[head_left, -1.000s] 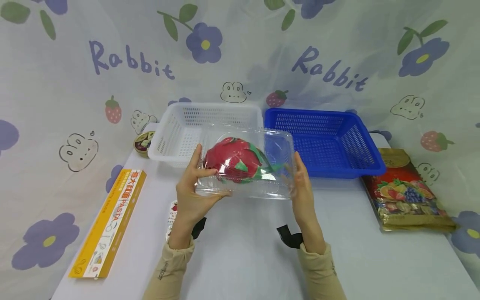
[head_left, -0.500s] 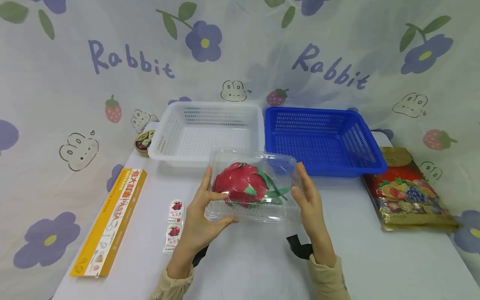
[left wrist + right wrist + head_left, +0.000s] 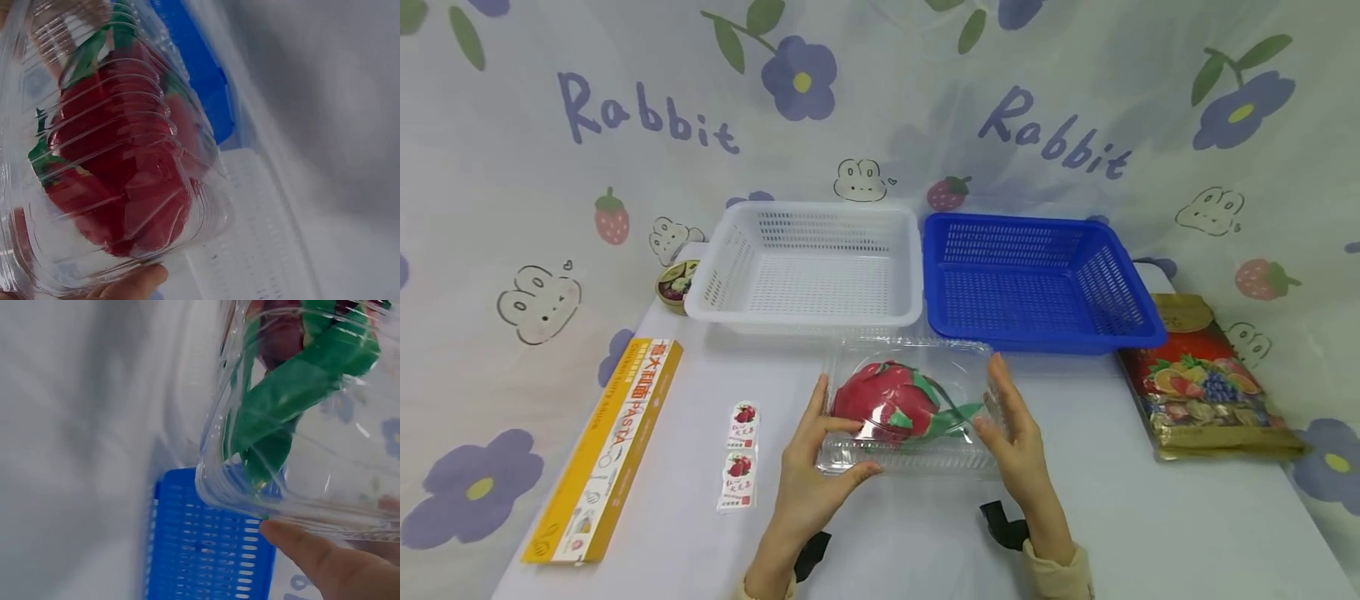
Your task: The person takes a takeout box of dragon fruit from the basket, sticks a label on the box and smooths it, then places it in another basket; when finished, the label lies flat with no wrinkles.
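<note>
A clear plastic clamshell box with a red dragon fruit inside is held in front of the two baskets. My left hand grips its left end, thumb along the near side and fingers at the far side. At the opposite end my right hand holds the box between thumb and fingers. The left wrist view shows the red fruit through the ribbed plastic, with a fingertip at the box's edge. Green leaves fill the box's end in the right wrist view.
Behind the box stand a white basket and a blue basket. Dragon fruit stickers and a yellow pasta box lie at left. A round tin is beside the white basket. A red and gold bag lies at right.
Both hands have lowered the clamshell box with the dragon fruit toward me, away from the baskets. The stickers at left, partly hidden earlier, now show fully.
</note>
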Tool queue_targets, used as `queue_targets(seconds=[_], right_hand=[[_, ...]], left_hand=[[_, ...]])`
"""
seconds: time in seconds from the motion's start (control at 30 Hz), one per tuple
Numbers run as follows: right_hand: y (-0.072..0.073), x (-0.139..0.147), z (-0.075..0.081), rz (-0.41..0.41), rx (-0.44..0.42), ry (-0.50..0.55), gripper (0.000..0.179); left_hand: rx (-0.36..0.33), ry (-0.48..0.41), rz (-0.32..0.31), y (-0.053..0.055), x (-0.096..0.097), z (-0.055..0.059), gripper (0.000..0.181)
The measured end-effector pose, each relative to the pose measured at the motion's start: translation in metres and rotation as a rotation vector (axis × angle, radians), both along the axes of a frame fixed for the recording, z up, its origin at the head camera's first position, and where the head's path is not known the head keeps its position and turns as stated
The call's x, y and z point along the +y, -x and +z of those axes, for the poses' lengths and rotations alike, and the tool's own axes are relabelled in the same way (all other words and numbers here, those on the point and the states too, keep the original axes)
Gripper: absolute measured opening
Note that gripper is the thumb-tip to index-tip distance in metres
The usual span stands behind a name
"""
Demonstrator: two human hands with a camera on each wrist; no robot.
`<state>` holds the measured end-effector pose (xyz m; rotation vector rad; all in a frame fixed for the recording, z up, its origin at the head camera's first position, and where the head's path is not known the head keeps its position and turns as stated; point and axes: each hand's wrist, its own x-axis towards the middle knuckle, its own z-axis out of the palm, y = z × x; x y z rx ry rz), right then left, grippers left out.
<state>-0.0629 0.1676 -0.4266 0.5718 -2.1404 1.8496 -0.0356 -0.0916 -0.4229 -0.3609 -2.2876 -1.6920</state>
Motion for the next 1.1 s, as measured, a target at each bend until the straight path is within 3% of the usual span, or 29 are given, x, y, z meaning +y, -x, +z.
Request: queue_targets(seconds=[0.23, 0.57, 0.77, 1.1], right_hand=[[-0.005, -0.003, -0.012, 0.008, -0.022, -0.042, 0.069], [-0.008, 0.001, -0.019, 0.003, -0.029, -0.057, 0.069], [-0.009, 0.002, -0.028, 0.004, -0.056, -0.068, 0.068], [-0.004, 0.004, -0.039, -0.016, -0.089, -0.173, 0.065]], left_hand=[[-0.067, -0.070, 0.052, -0.007, 0.000, -0.014, 0.042], [-0.078, -0.093, 0.058, -0.009, 0.006, -0.029, 0.041], [-0.170, -0.069, 0.068, -0.010, 0.006, -0.034, 0.041], [-0.163, -0.012, 0.089, -0.006, -0.005, -0.036, 0.045]])
